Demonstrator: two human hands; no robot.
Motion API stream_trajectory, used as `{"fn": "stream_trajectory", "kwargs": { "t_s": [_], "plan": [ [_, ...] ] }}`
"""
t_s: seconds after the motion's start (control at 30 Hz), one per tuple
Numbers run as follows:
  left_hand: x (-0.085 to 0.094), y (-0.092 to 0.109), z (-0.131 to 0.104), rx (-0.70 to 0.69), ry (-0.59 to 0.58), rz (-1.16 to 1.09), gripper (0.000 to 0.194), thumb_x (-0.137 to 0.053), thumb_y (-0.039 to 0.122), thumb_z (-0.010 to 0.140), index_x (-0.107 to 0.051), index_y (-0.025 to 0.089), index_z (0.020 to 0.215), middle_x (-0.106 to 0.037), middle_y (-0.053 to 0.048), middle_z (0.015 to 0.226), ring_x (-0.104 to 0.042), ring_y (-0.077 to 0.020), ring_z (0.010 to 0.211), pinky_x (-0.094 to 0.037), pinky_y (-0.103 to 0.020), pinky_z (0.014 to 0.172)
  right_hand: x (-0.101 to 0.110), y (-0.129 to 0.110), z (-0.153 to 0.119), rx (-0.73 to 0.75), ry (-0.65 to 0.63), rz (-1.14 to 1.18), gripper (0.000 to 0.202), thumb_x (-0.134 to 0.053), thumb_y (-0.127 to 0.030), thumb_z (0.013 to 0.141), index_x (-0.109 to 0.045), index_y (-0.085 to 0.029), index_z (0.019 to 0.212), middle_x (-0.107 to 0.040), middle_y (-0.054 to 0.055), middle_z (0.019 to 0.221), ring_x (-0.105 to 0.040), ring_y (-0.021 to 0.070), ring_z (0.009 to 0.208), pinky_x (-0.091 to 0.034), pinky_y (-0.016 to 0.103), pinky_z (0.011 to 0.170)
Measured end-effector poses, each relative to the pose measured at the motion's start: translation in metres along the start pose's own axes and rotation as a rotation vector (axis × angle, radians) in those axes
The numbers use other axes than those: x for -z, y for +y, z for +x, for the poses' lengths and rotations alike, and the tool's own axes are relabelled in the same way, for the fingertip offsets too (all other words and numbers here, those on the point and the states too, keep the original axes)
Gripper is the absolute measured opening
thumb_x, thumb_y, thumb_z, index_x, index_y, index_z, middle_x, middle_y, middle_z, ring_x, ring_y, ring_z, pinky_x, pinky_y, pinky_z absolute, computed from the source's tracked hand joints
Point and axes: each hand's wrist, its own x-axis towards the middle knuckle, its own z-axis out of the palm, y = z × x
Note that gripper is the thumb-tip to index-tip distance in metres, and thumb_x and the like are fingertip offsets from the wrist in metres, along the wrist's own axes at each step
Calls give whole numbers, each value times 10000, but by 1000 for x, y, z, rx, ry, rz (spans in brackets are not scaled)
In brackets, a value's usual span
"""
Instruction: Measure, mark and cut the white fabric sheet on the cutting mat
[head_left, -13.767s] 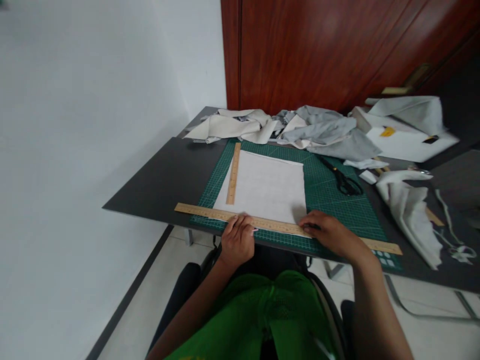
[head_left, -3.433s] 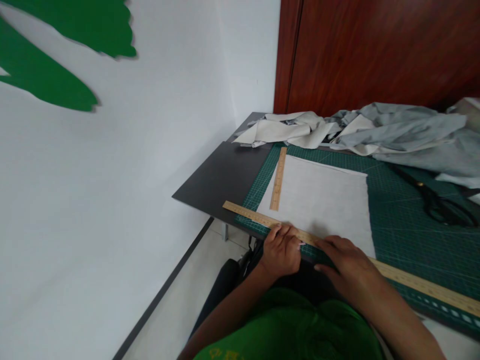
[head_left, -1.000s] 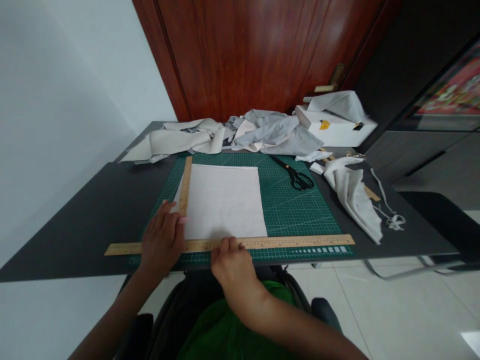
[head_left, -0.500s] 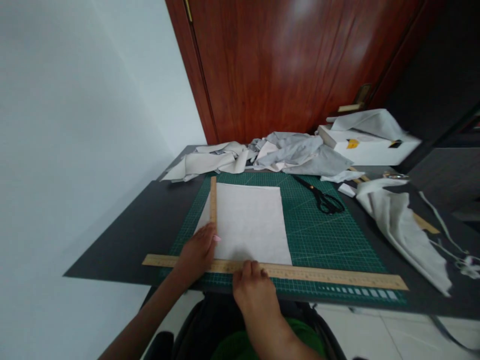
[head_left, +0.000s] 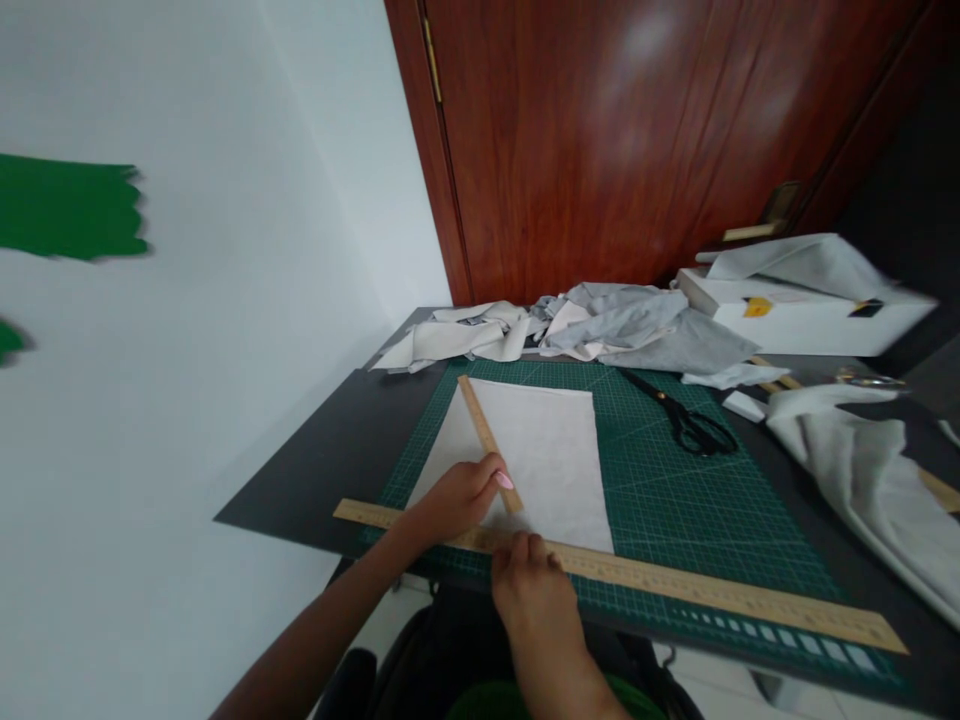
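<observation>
My left hand (head_left: pixel 463 495) is closed round the lower part of a short wooden ruler (head_left: pixel 478 420), which lies slanted over a white cloth (head_left: pixel 559 450). A small pink piece (head_left: pixel 504 481) shows at its fingertips; I cannot tell what it is. Curled at the near edge, my right hand (head_left: pixel 534 590) grips a long wooden ruler (head_left: pixel 712 588). This ruler runs across the cloth's near edge. Under the cloth lies a green gridded cutting mat (head_left: pixel 675 520).
Black scissors (head_left: pixel 686 415) rest on the mat, right of the cloth. Crumpled fabric (head_left: pixel 622 320) is heaped along the back, beside a white box (head_left: pixel 810 320). More pale fabric (head_left: pixel 862 460) hangs over the dark table (head_left: pixel 322 450) at right. A white wall stands at left.
My left hand has moved right with the short ruler, which has turned from nearly upright to a slant. My right hand stays at the long ruler. The view has shifted left.
</observation>
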Motion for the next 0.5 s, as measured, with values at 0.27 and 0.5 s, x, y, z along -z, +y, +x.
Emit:
{"fn": "stream_trajectory", "kwargs": {
  "t_s": [0.27, 0.5],
  "plan": [
    [-14, -10, 22, -5, 196, -42, 170, -412, 239, 1017, -564, 230, 941, -680, -78, 1136, -652, -228, 1116, -506, -397, 1028, -32, -5, 0, -30, 201, -53, 188, -615, -12, 833, -743, -141, 783, -698, 137, 797, -702, 282, 742, -587, 385, 580],
    [-32, -25, 43, 137, 216, 28, 139, -345, 215, 1012, -459, 237, 934, -609, -59, 969, -624, -227, 968, -512, -422, 979, -40, -12, 2, -73, 243, -59, 166, -636, -26, 823, -750, -134, 769, -685, 139, 796, -685, 300, 756, -574, 417, 581]
  ]
}}
